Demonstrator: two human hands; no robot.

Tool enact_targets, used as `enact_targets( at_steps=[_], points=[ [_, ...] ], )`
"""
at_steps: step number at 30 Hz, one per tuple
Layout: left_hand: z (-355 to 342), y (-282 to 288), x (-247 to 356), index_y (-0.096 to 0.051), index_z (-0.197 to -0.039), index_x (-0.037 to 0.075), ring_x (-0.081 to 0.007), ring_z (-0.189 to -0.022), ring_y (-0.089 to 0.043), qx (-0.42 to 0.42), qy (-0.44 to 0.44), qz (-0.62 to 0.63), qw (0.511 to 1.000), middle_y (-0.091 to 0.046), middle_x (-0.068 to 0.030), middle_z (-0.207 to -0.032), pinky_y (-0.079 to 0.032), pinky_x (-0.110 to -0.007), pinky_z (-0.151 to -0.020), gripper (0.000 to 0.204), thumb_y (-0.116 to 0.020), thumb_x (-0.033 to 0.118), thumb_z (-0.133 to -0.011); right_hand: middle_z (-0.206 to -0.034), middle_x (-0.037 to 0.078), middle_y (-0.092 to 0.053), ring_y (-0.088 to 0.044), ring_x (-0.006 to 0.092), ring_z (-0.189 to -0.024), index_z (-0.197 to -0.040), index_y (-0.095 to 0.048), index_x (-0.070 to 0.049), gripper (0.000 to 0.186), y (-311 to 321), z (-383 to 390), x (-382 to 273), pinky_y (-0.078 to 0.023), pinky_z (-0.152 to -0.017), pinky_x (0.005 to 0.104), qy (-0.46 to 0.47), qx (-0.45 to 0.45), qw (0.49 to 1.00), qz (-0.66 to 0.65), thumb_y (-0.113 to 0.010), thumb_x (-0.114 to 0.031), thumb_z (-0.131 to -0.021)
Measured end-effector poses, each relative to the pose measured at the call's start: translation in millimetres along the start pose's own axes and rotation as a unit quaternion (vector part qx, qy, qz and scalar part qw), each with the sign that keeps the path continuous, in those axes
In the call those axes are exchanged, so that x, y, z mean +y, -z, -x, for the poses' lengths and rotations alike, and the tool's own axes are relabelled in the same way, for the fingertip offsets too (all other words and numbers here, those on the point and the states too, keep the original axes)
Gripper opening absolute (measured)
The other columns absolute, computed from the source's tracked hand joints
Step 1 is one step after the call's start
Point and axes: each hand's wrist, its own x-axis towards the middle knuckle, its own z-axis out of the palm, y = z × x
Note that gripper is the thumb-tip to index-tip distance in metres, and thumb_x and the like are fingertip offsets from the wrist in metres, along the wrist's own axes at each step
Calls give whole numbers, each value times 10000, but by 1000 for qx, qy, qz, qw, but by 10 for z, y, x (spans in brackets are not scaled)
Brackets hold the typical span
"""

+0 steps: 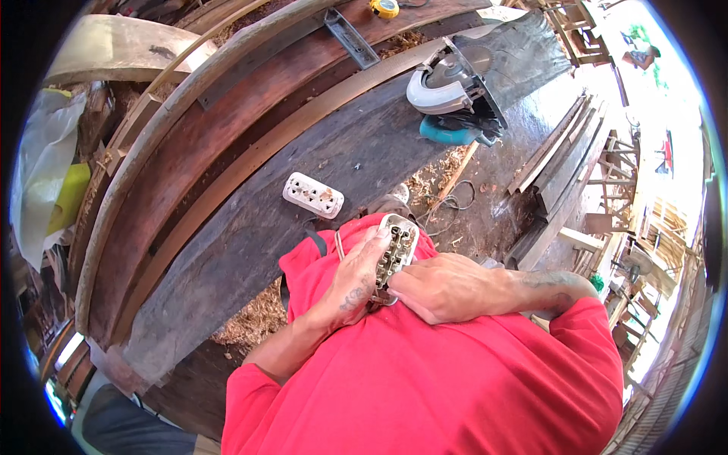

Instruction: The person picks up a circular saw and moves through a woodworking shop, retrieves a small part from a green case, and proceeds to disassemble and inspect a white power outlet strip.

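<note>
An opened power strip housing (400, 241), white-rimmed with metal contacts inside, lies tilted against my lap. My left hand (356, 282) grips it along its left side, thumb up near the far end. At its lower right edge my right hand (449, 288) is closed, with the fingertips pressed to the contacts. Whatever those fingers pinch is hidden. The white slotted socket cover (312, 195) of a power strip rests apart on the dark plank, ahead and to the left of my hands.
Beyond sits a circular saw (455, 95) with a teal handle, its blade exposed. A yellow tape measure (384, 8) and a metal channel piece (351, 39) lie at the back. Long boards (565, 152) are stacked at the right. Wood shavings (254, 315) and a loose cable (453, 199) lie below the plank.
</note>
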Motion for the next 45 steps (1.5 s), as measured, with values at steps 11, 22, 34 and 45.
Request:
enact_targets(
  at_steps=[11,22,34,45],
  points=[
    [66,-53,33,-432,-1442,-62,-169,-1297,-485,25,-49,-111,992,-512,-123,-1421,-364,-298,-1105,514,-444,309,-1086,-795,208,-650,-660,421,-710,-906,-523,8,114,91,-44,-64,-529,-623,519,4,-6,1000,10,-546,-100,-877],
    [-83,84,-75,-614,-1235,94,-144,-890,-671,46,43,90,994,-696,-32,-1060,-545,-320,-750,333,-462,342,-1072,-799,198,-628,-663,398,-721,-917,-533,2,114,-27,-220,-36,-538,-624,506,-3,-40,997,60,-566,-78,-843],
    [-82,86,-42,-597,-1239,97,-186,-868,-692,43,51,91,994,-705,-67,-1021,-565,-352,-750,349,-407,342,-1078,-764,192,-611,-649,399,-658,-905,-522,-1,105,-196,-180,7,-527,-584,499,-12,27,998,49,-563,-89,-865],
    [-21,-47,-3,-545,-1267,81,-203,-892,-683,20,0,64,998,-679,-114,-1047,-562,-360,-794,380,-350,351,-1083,-849,206,-649,-683,393,-772,-954,-524,-4,145,-149,-73,-23,-545,-649,504,-10,13,997,72,-526,-140,-903]
  ],
)
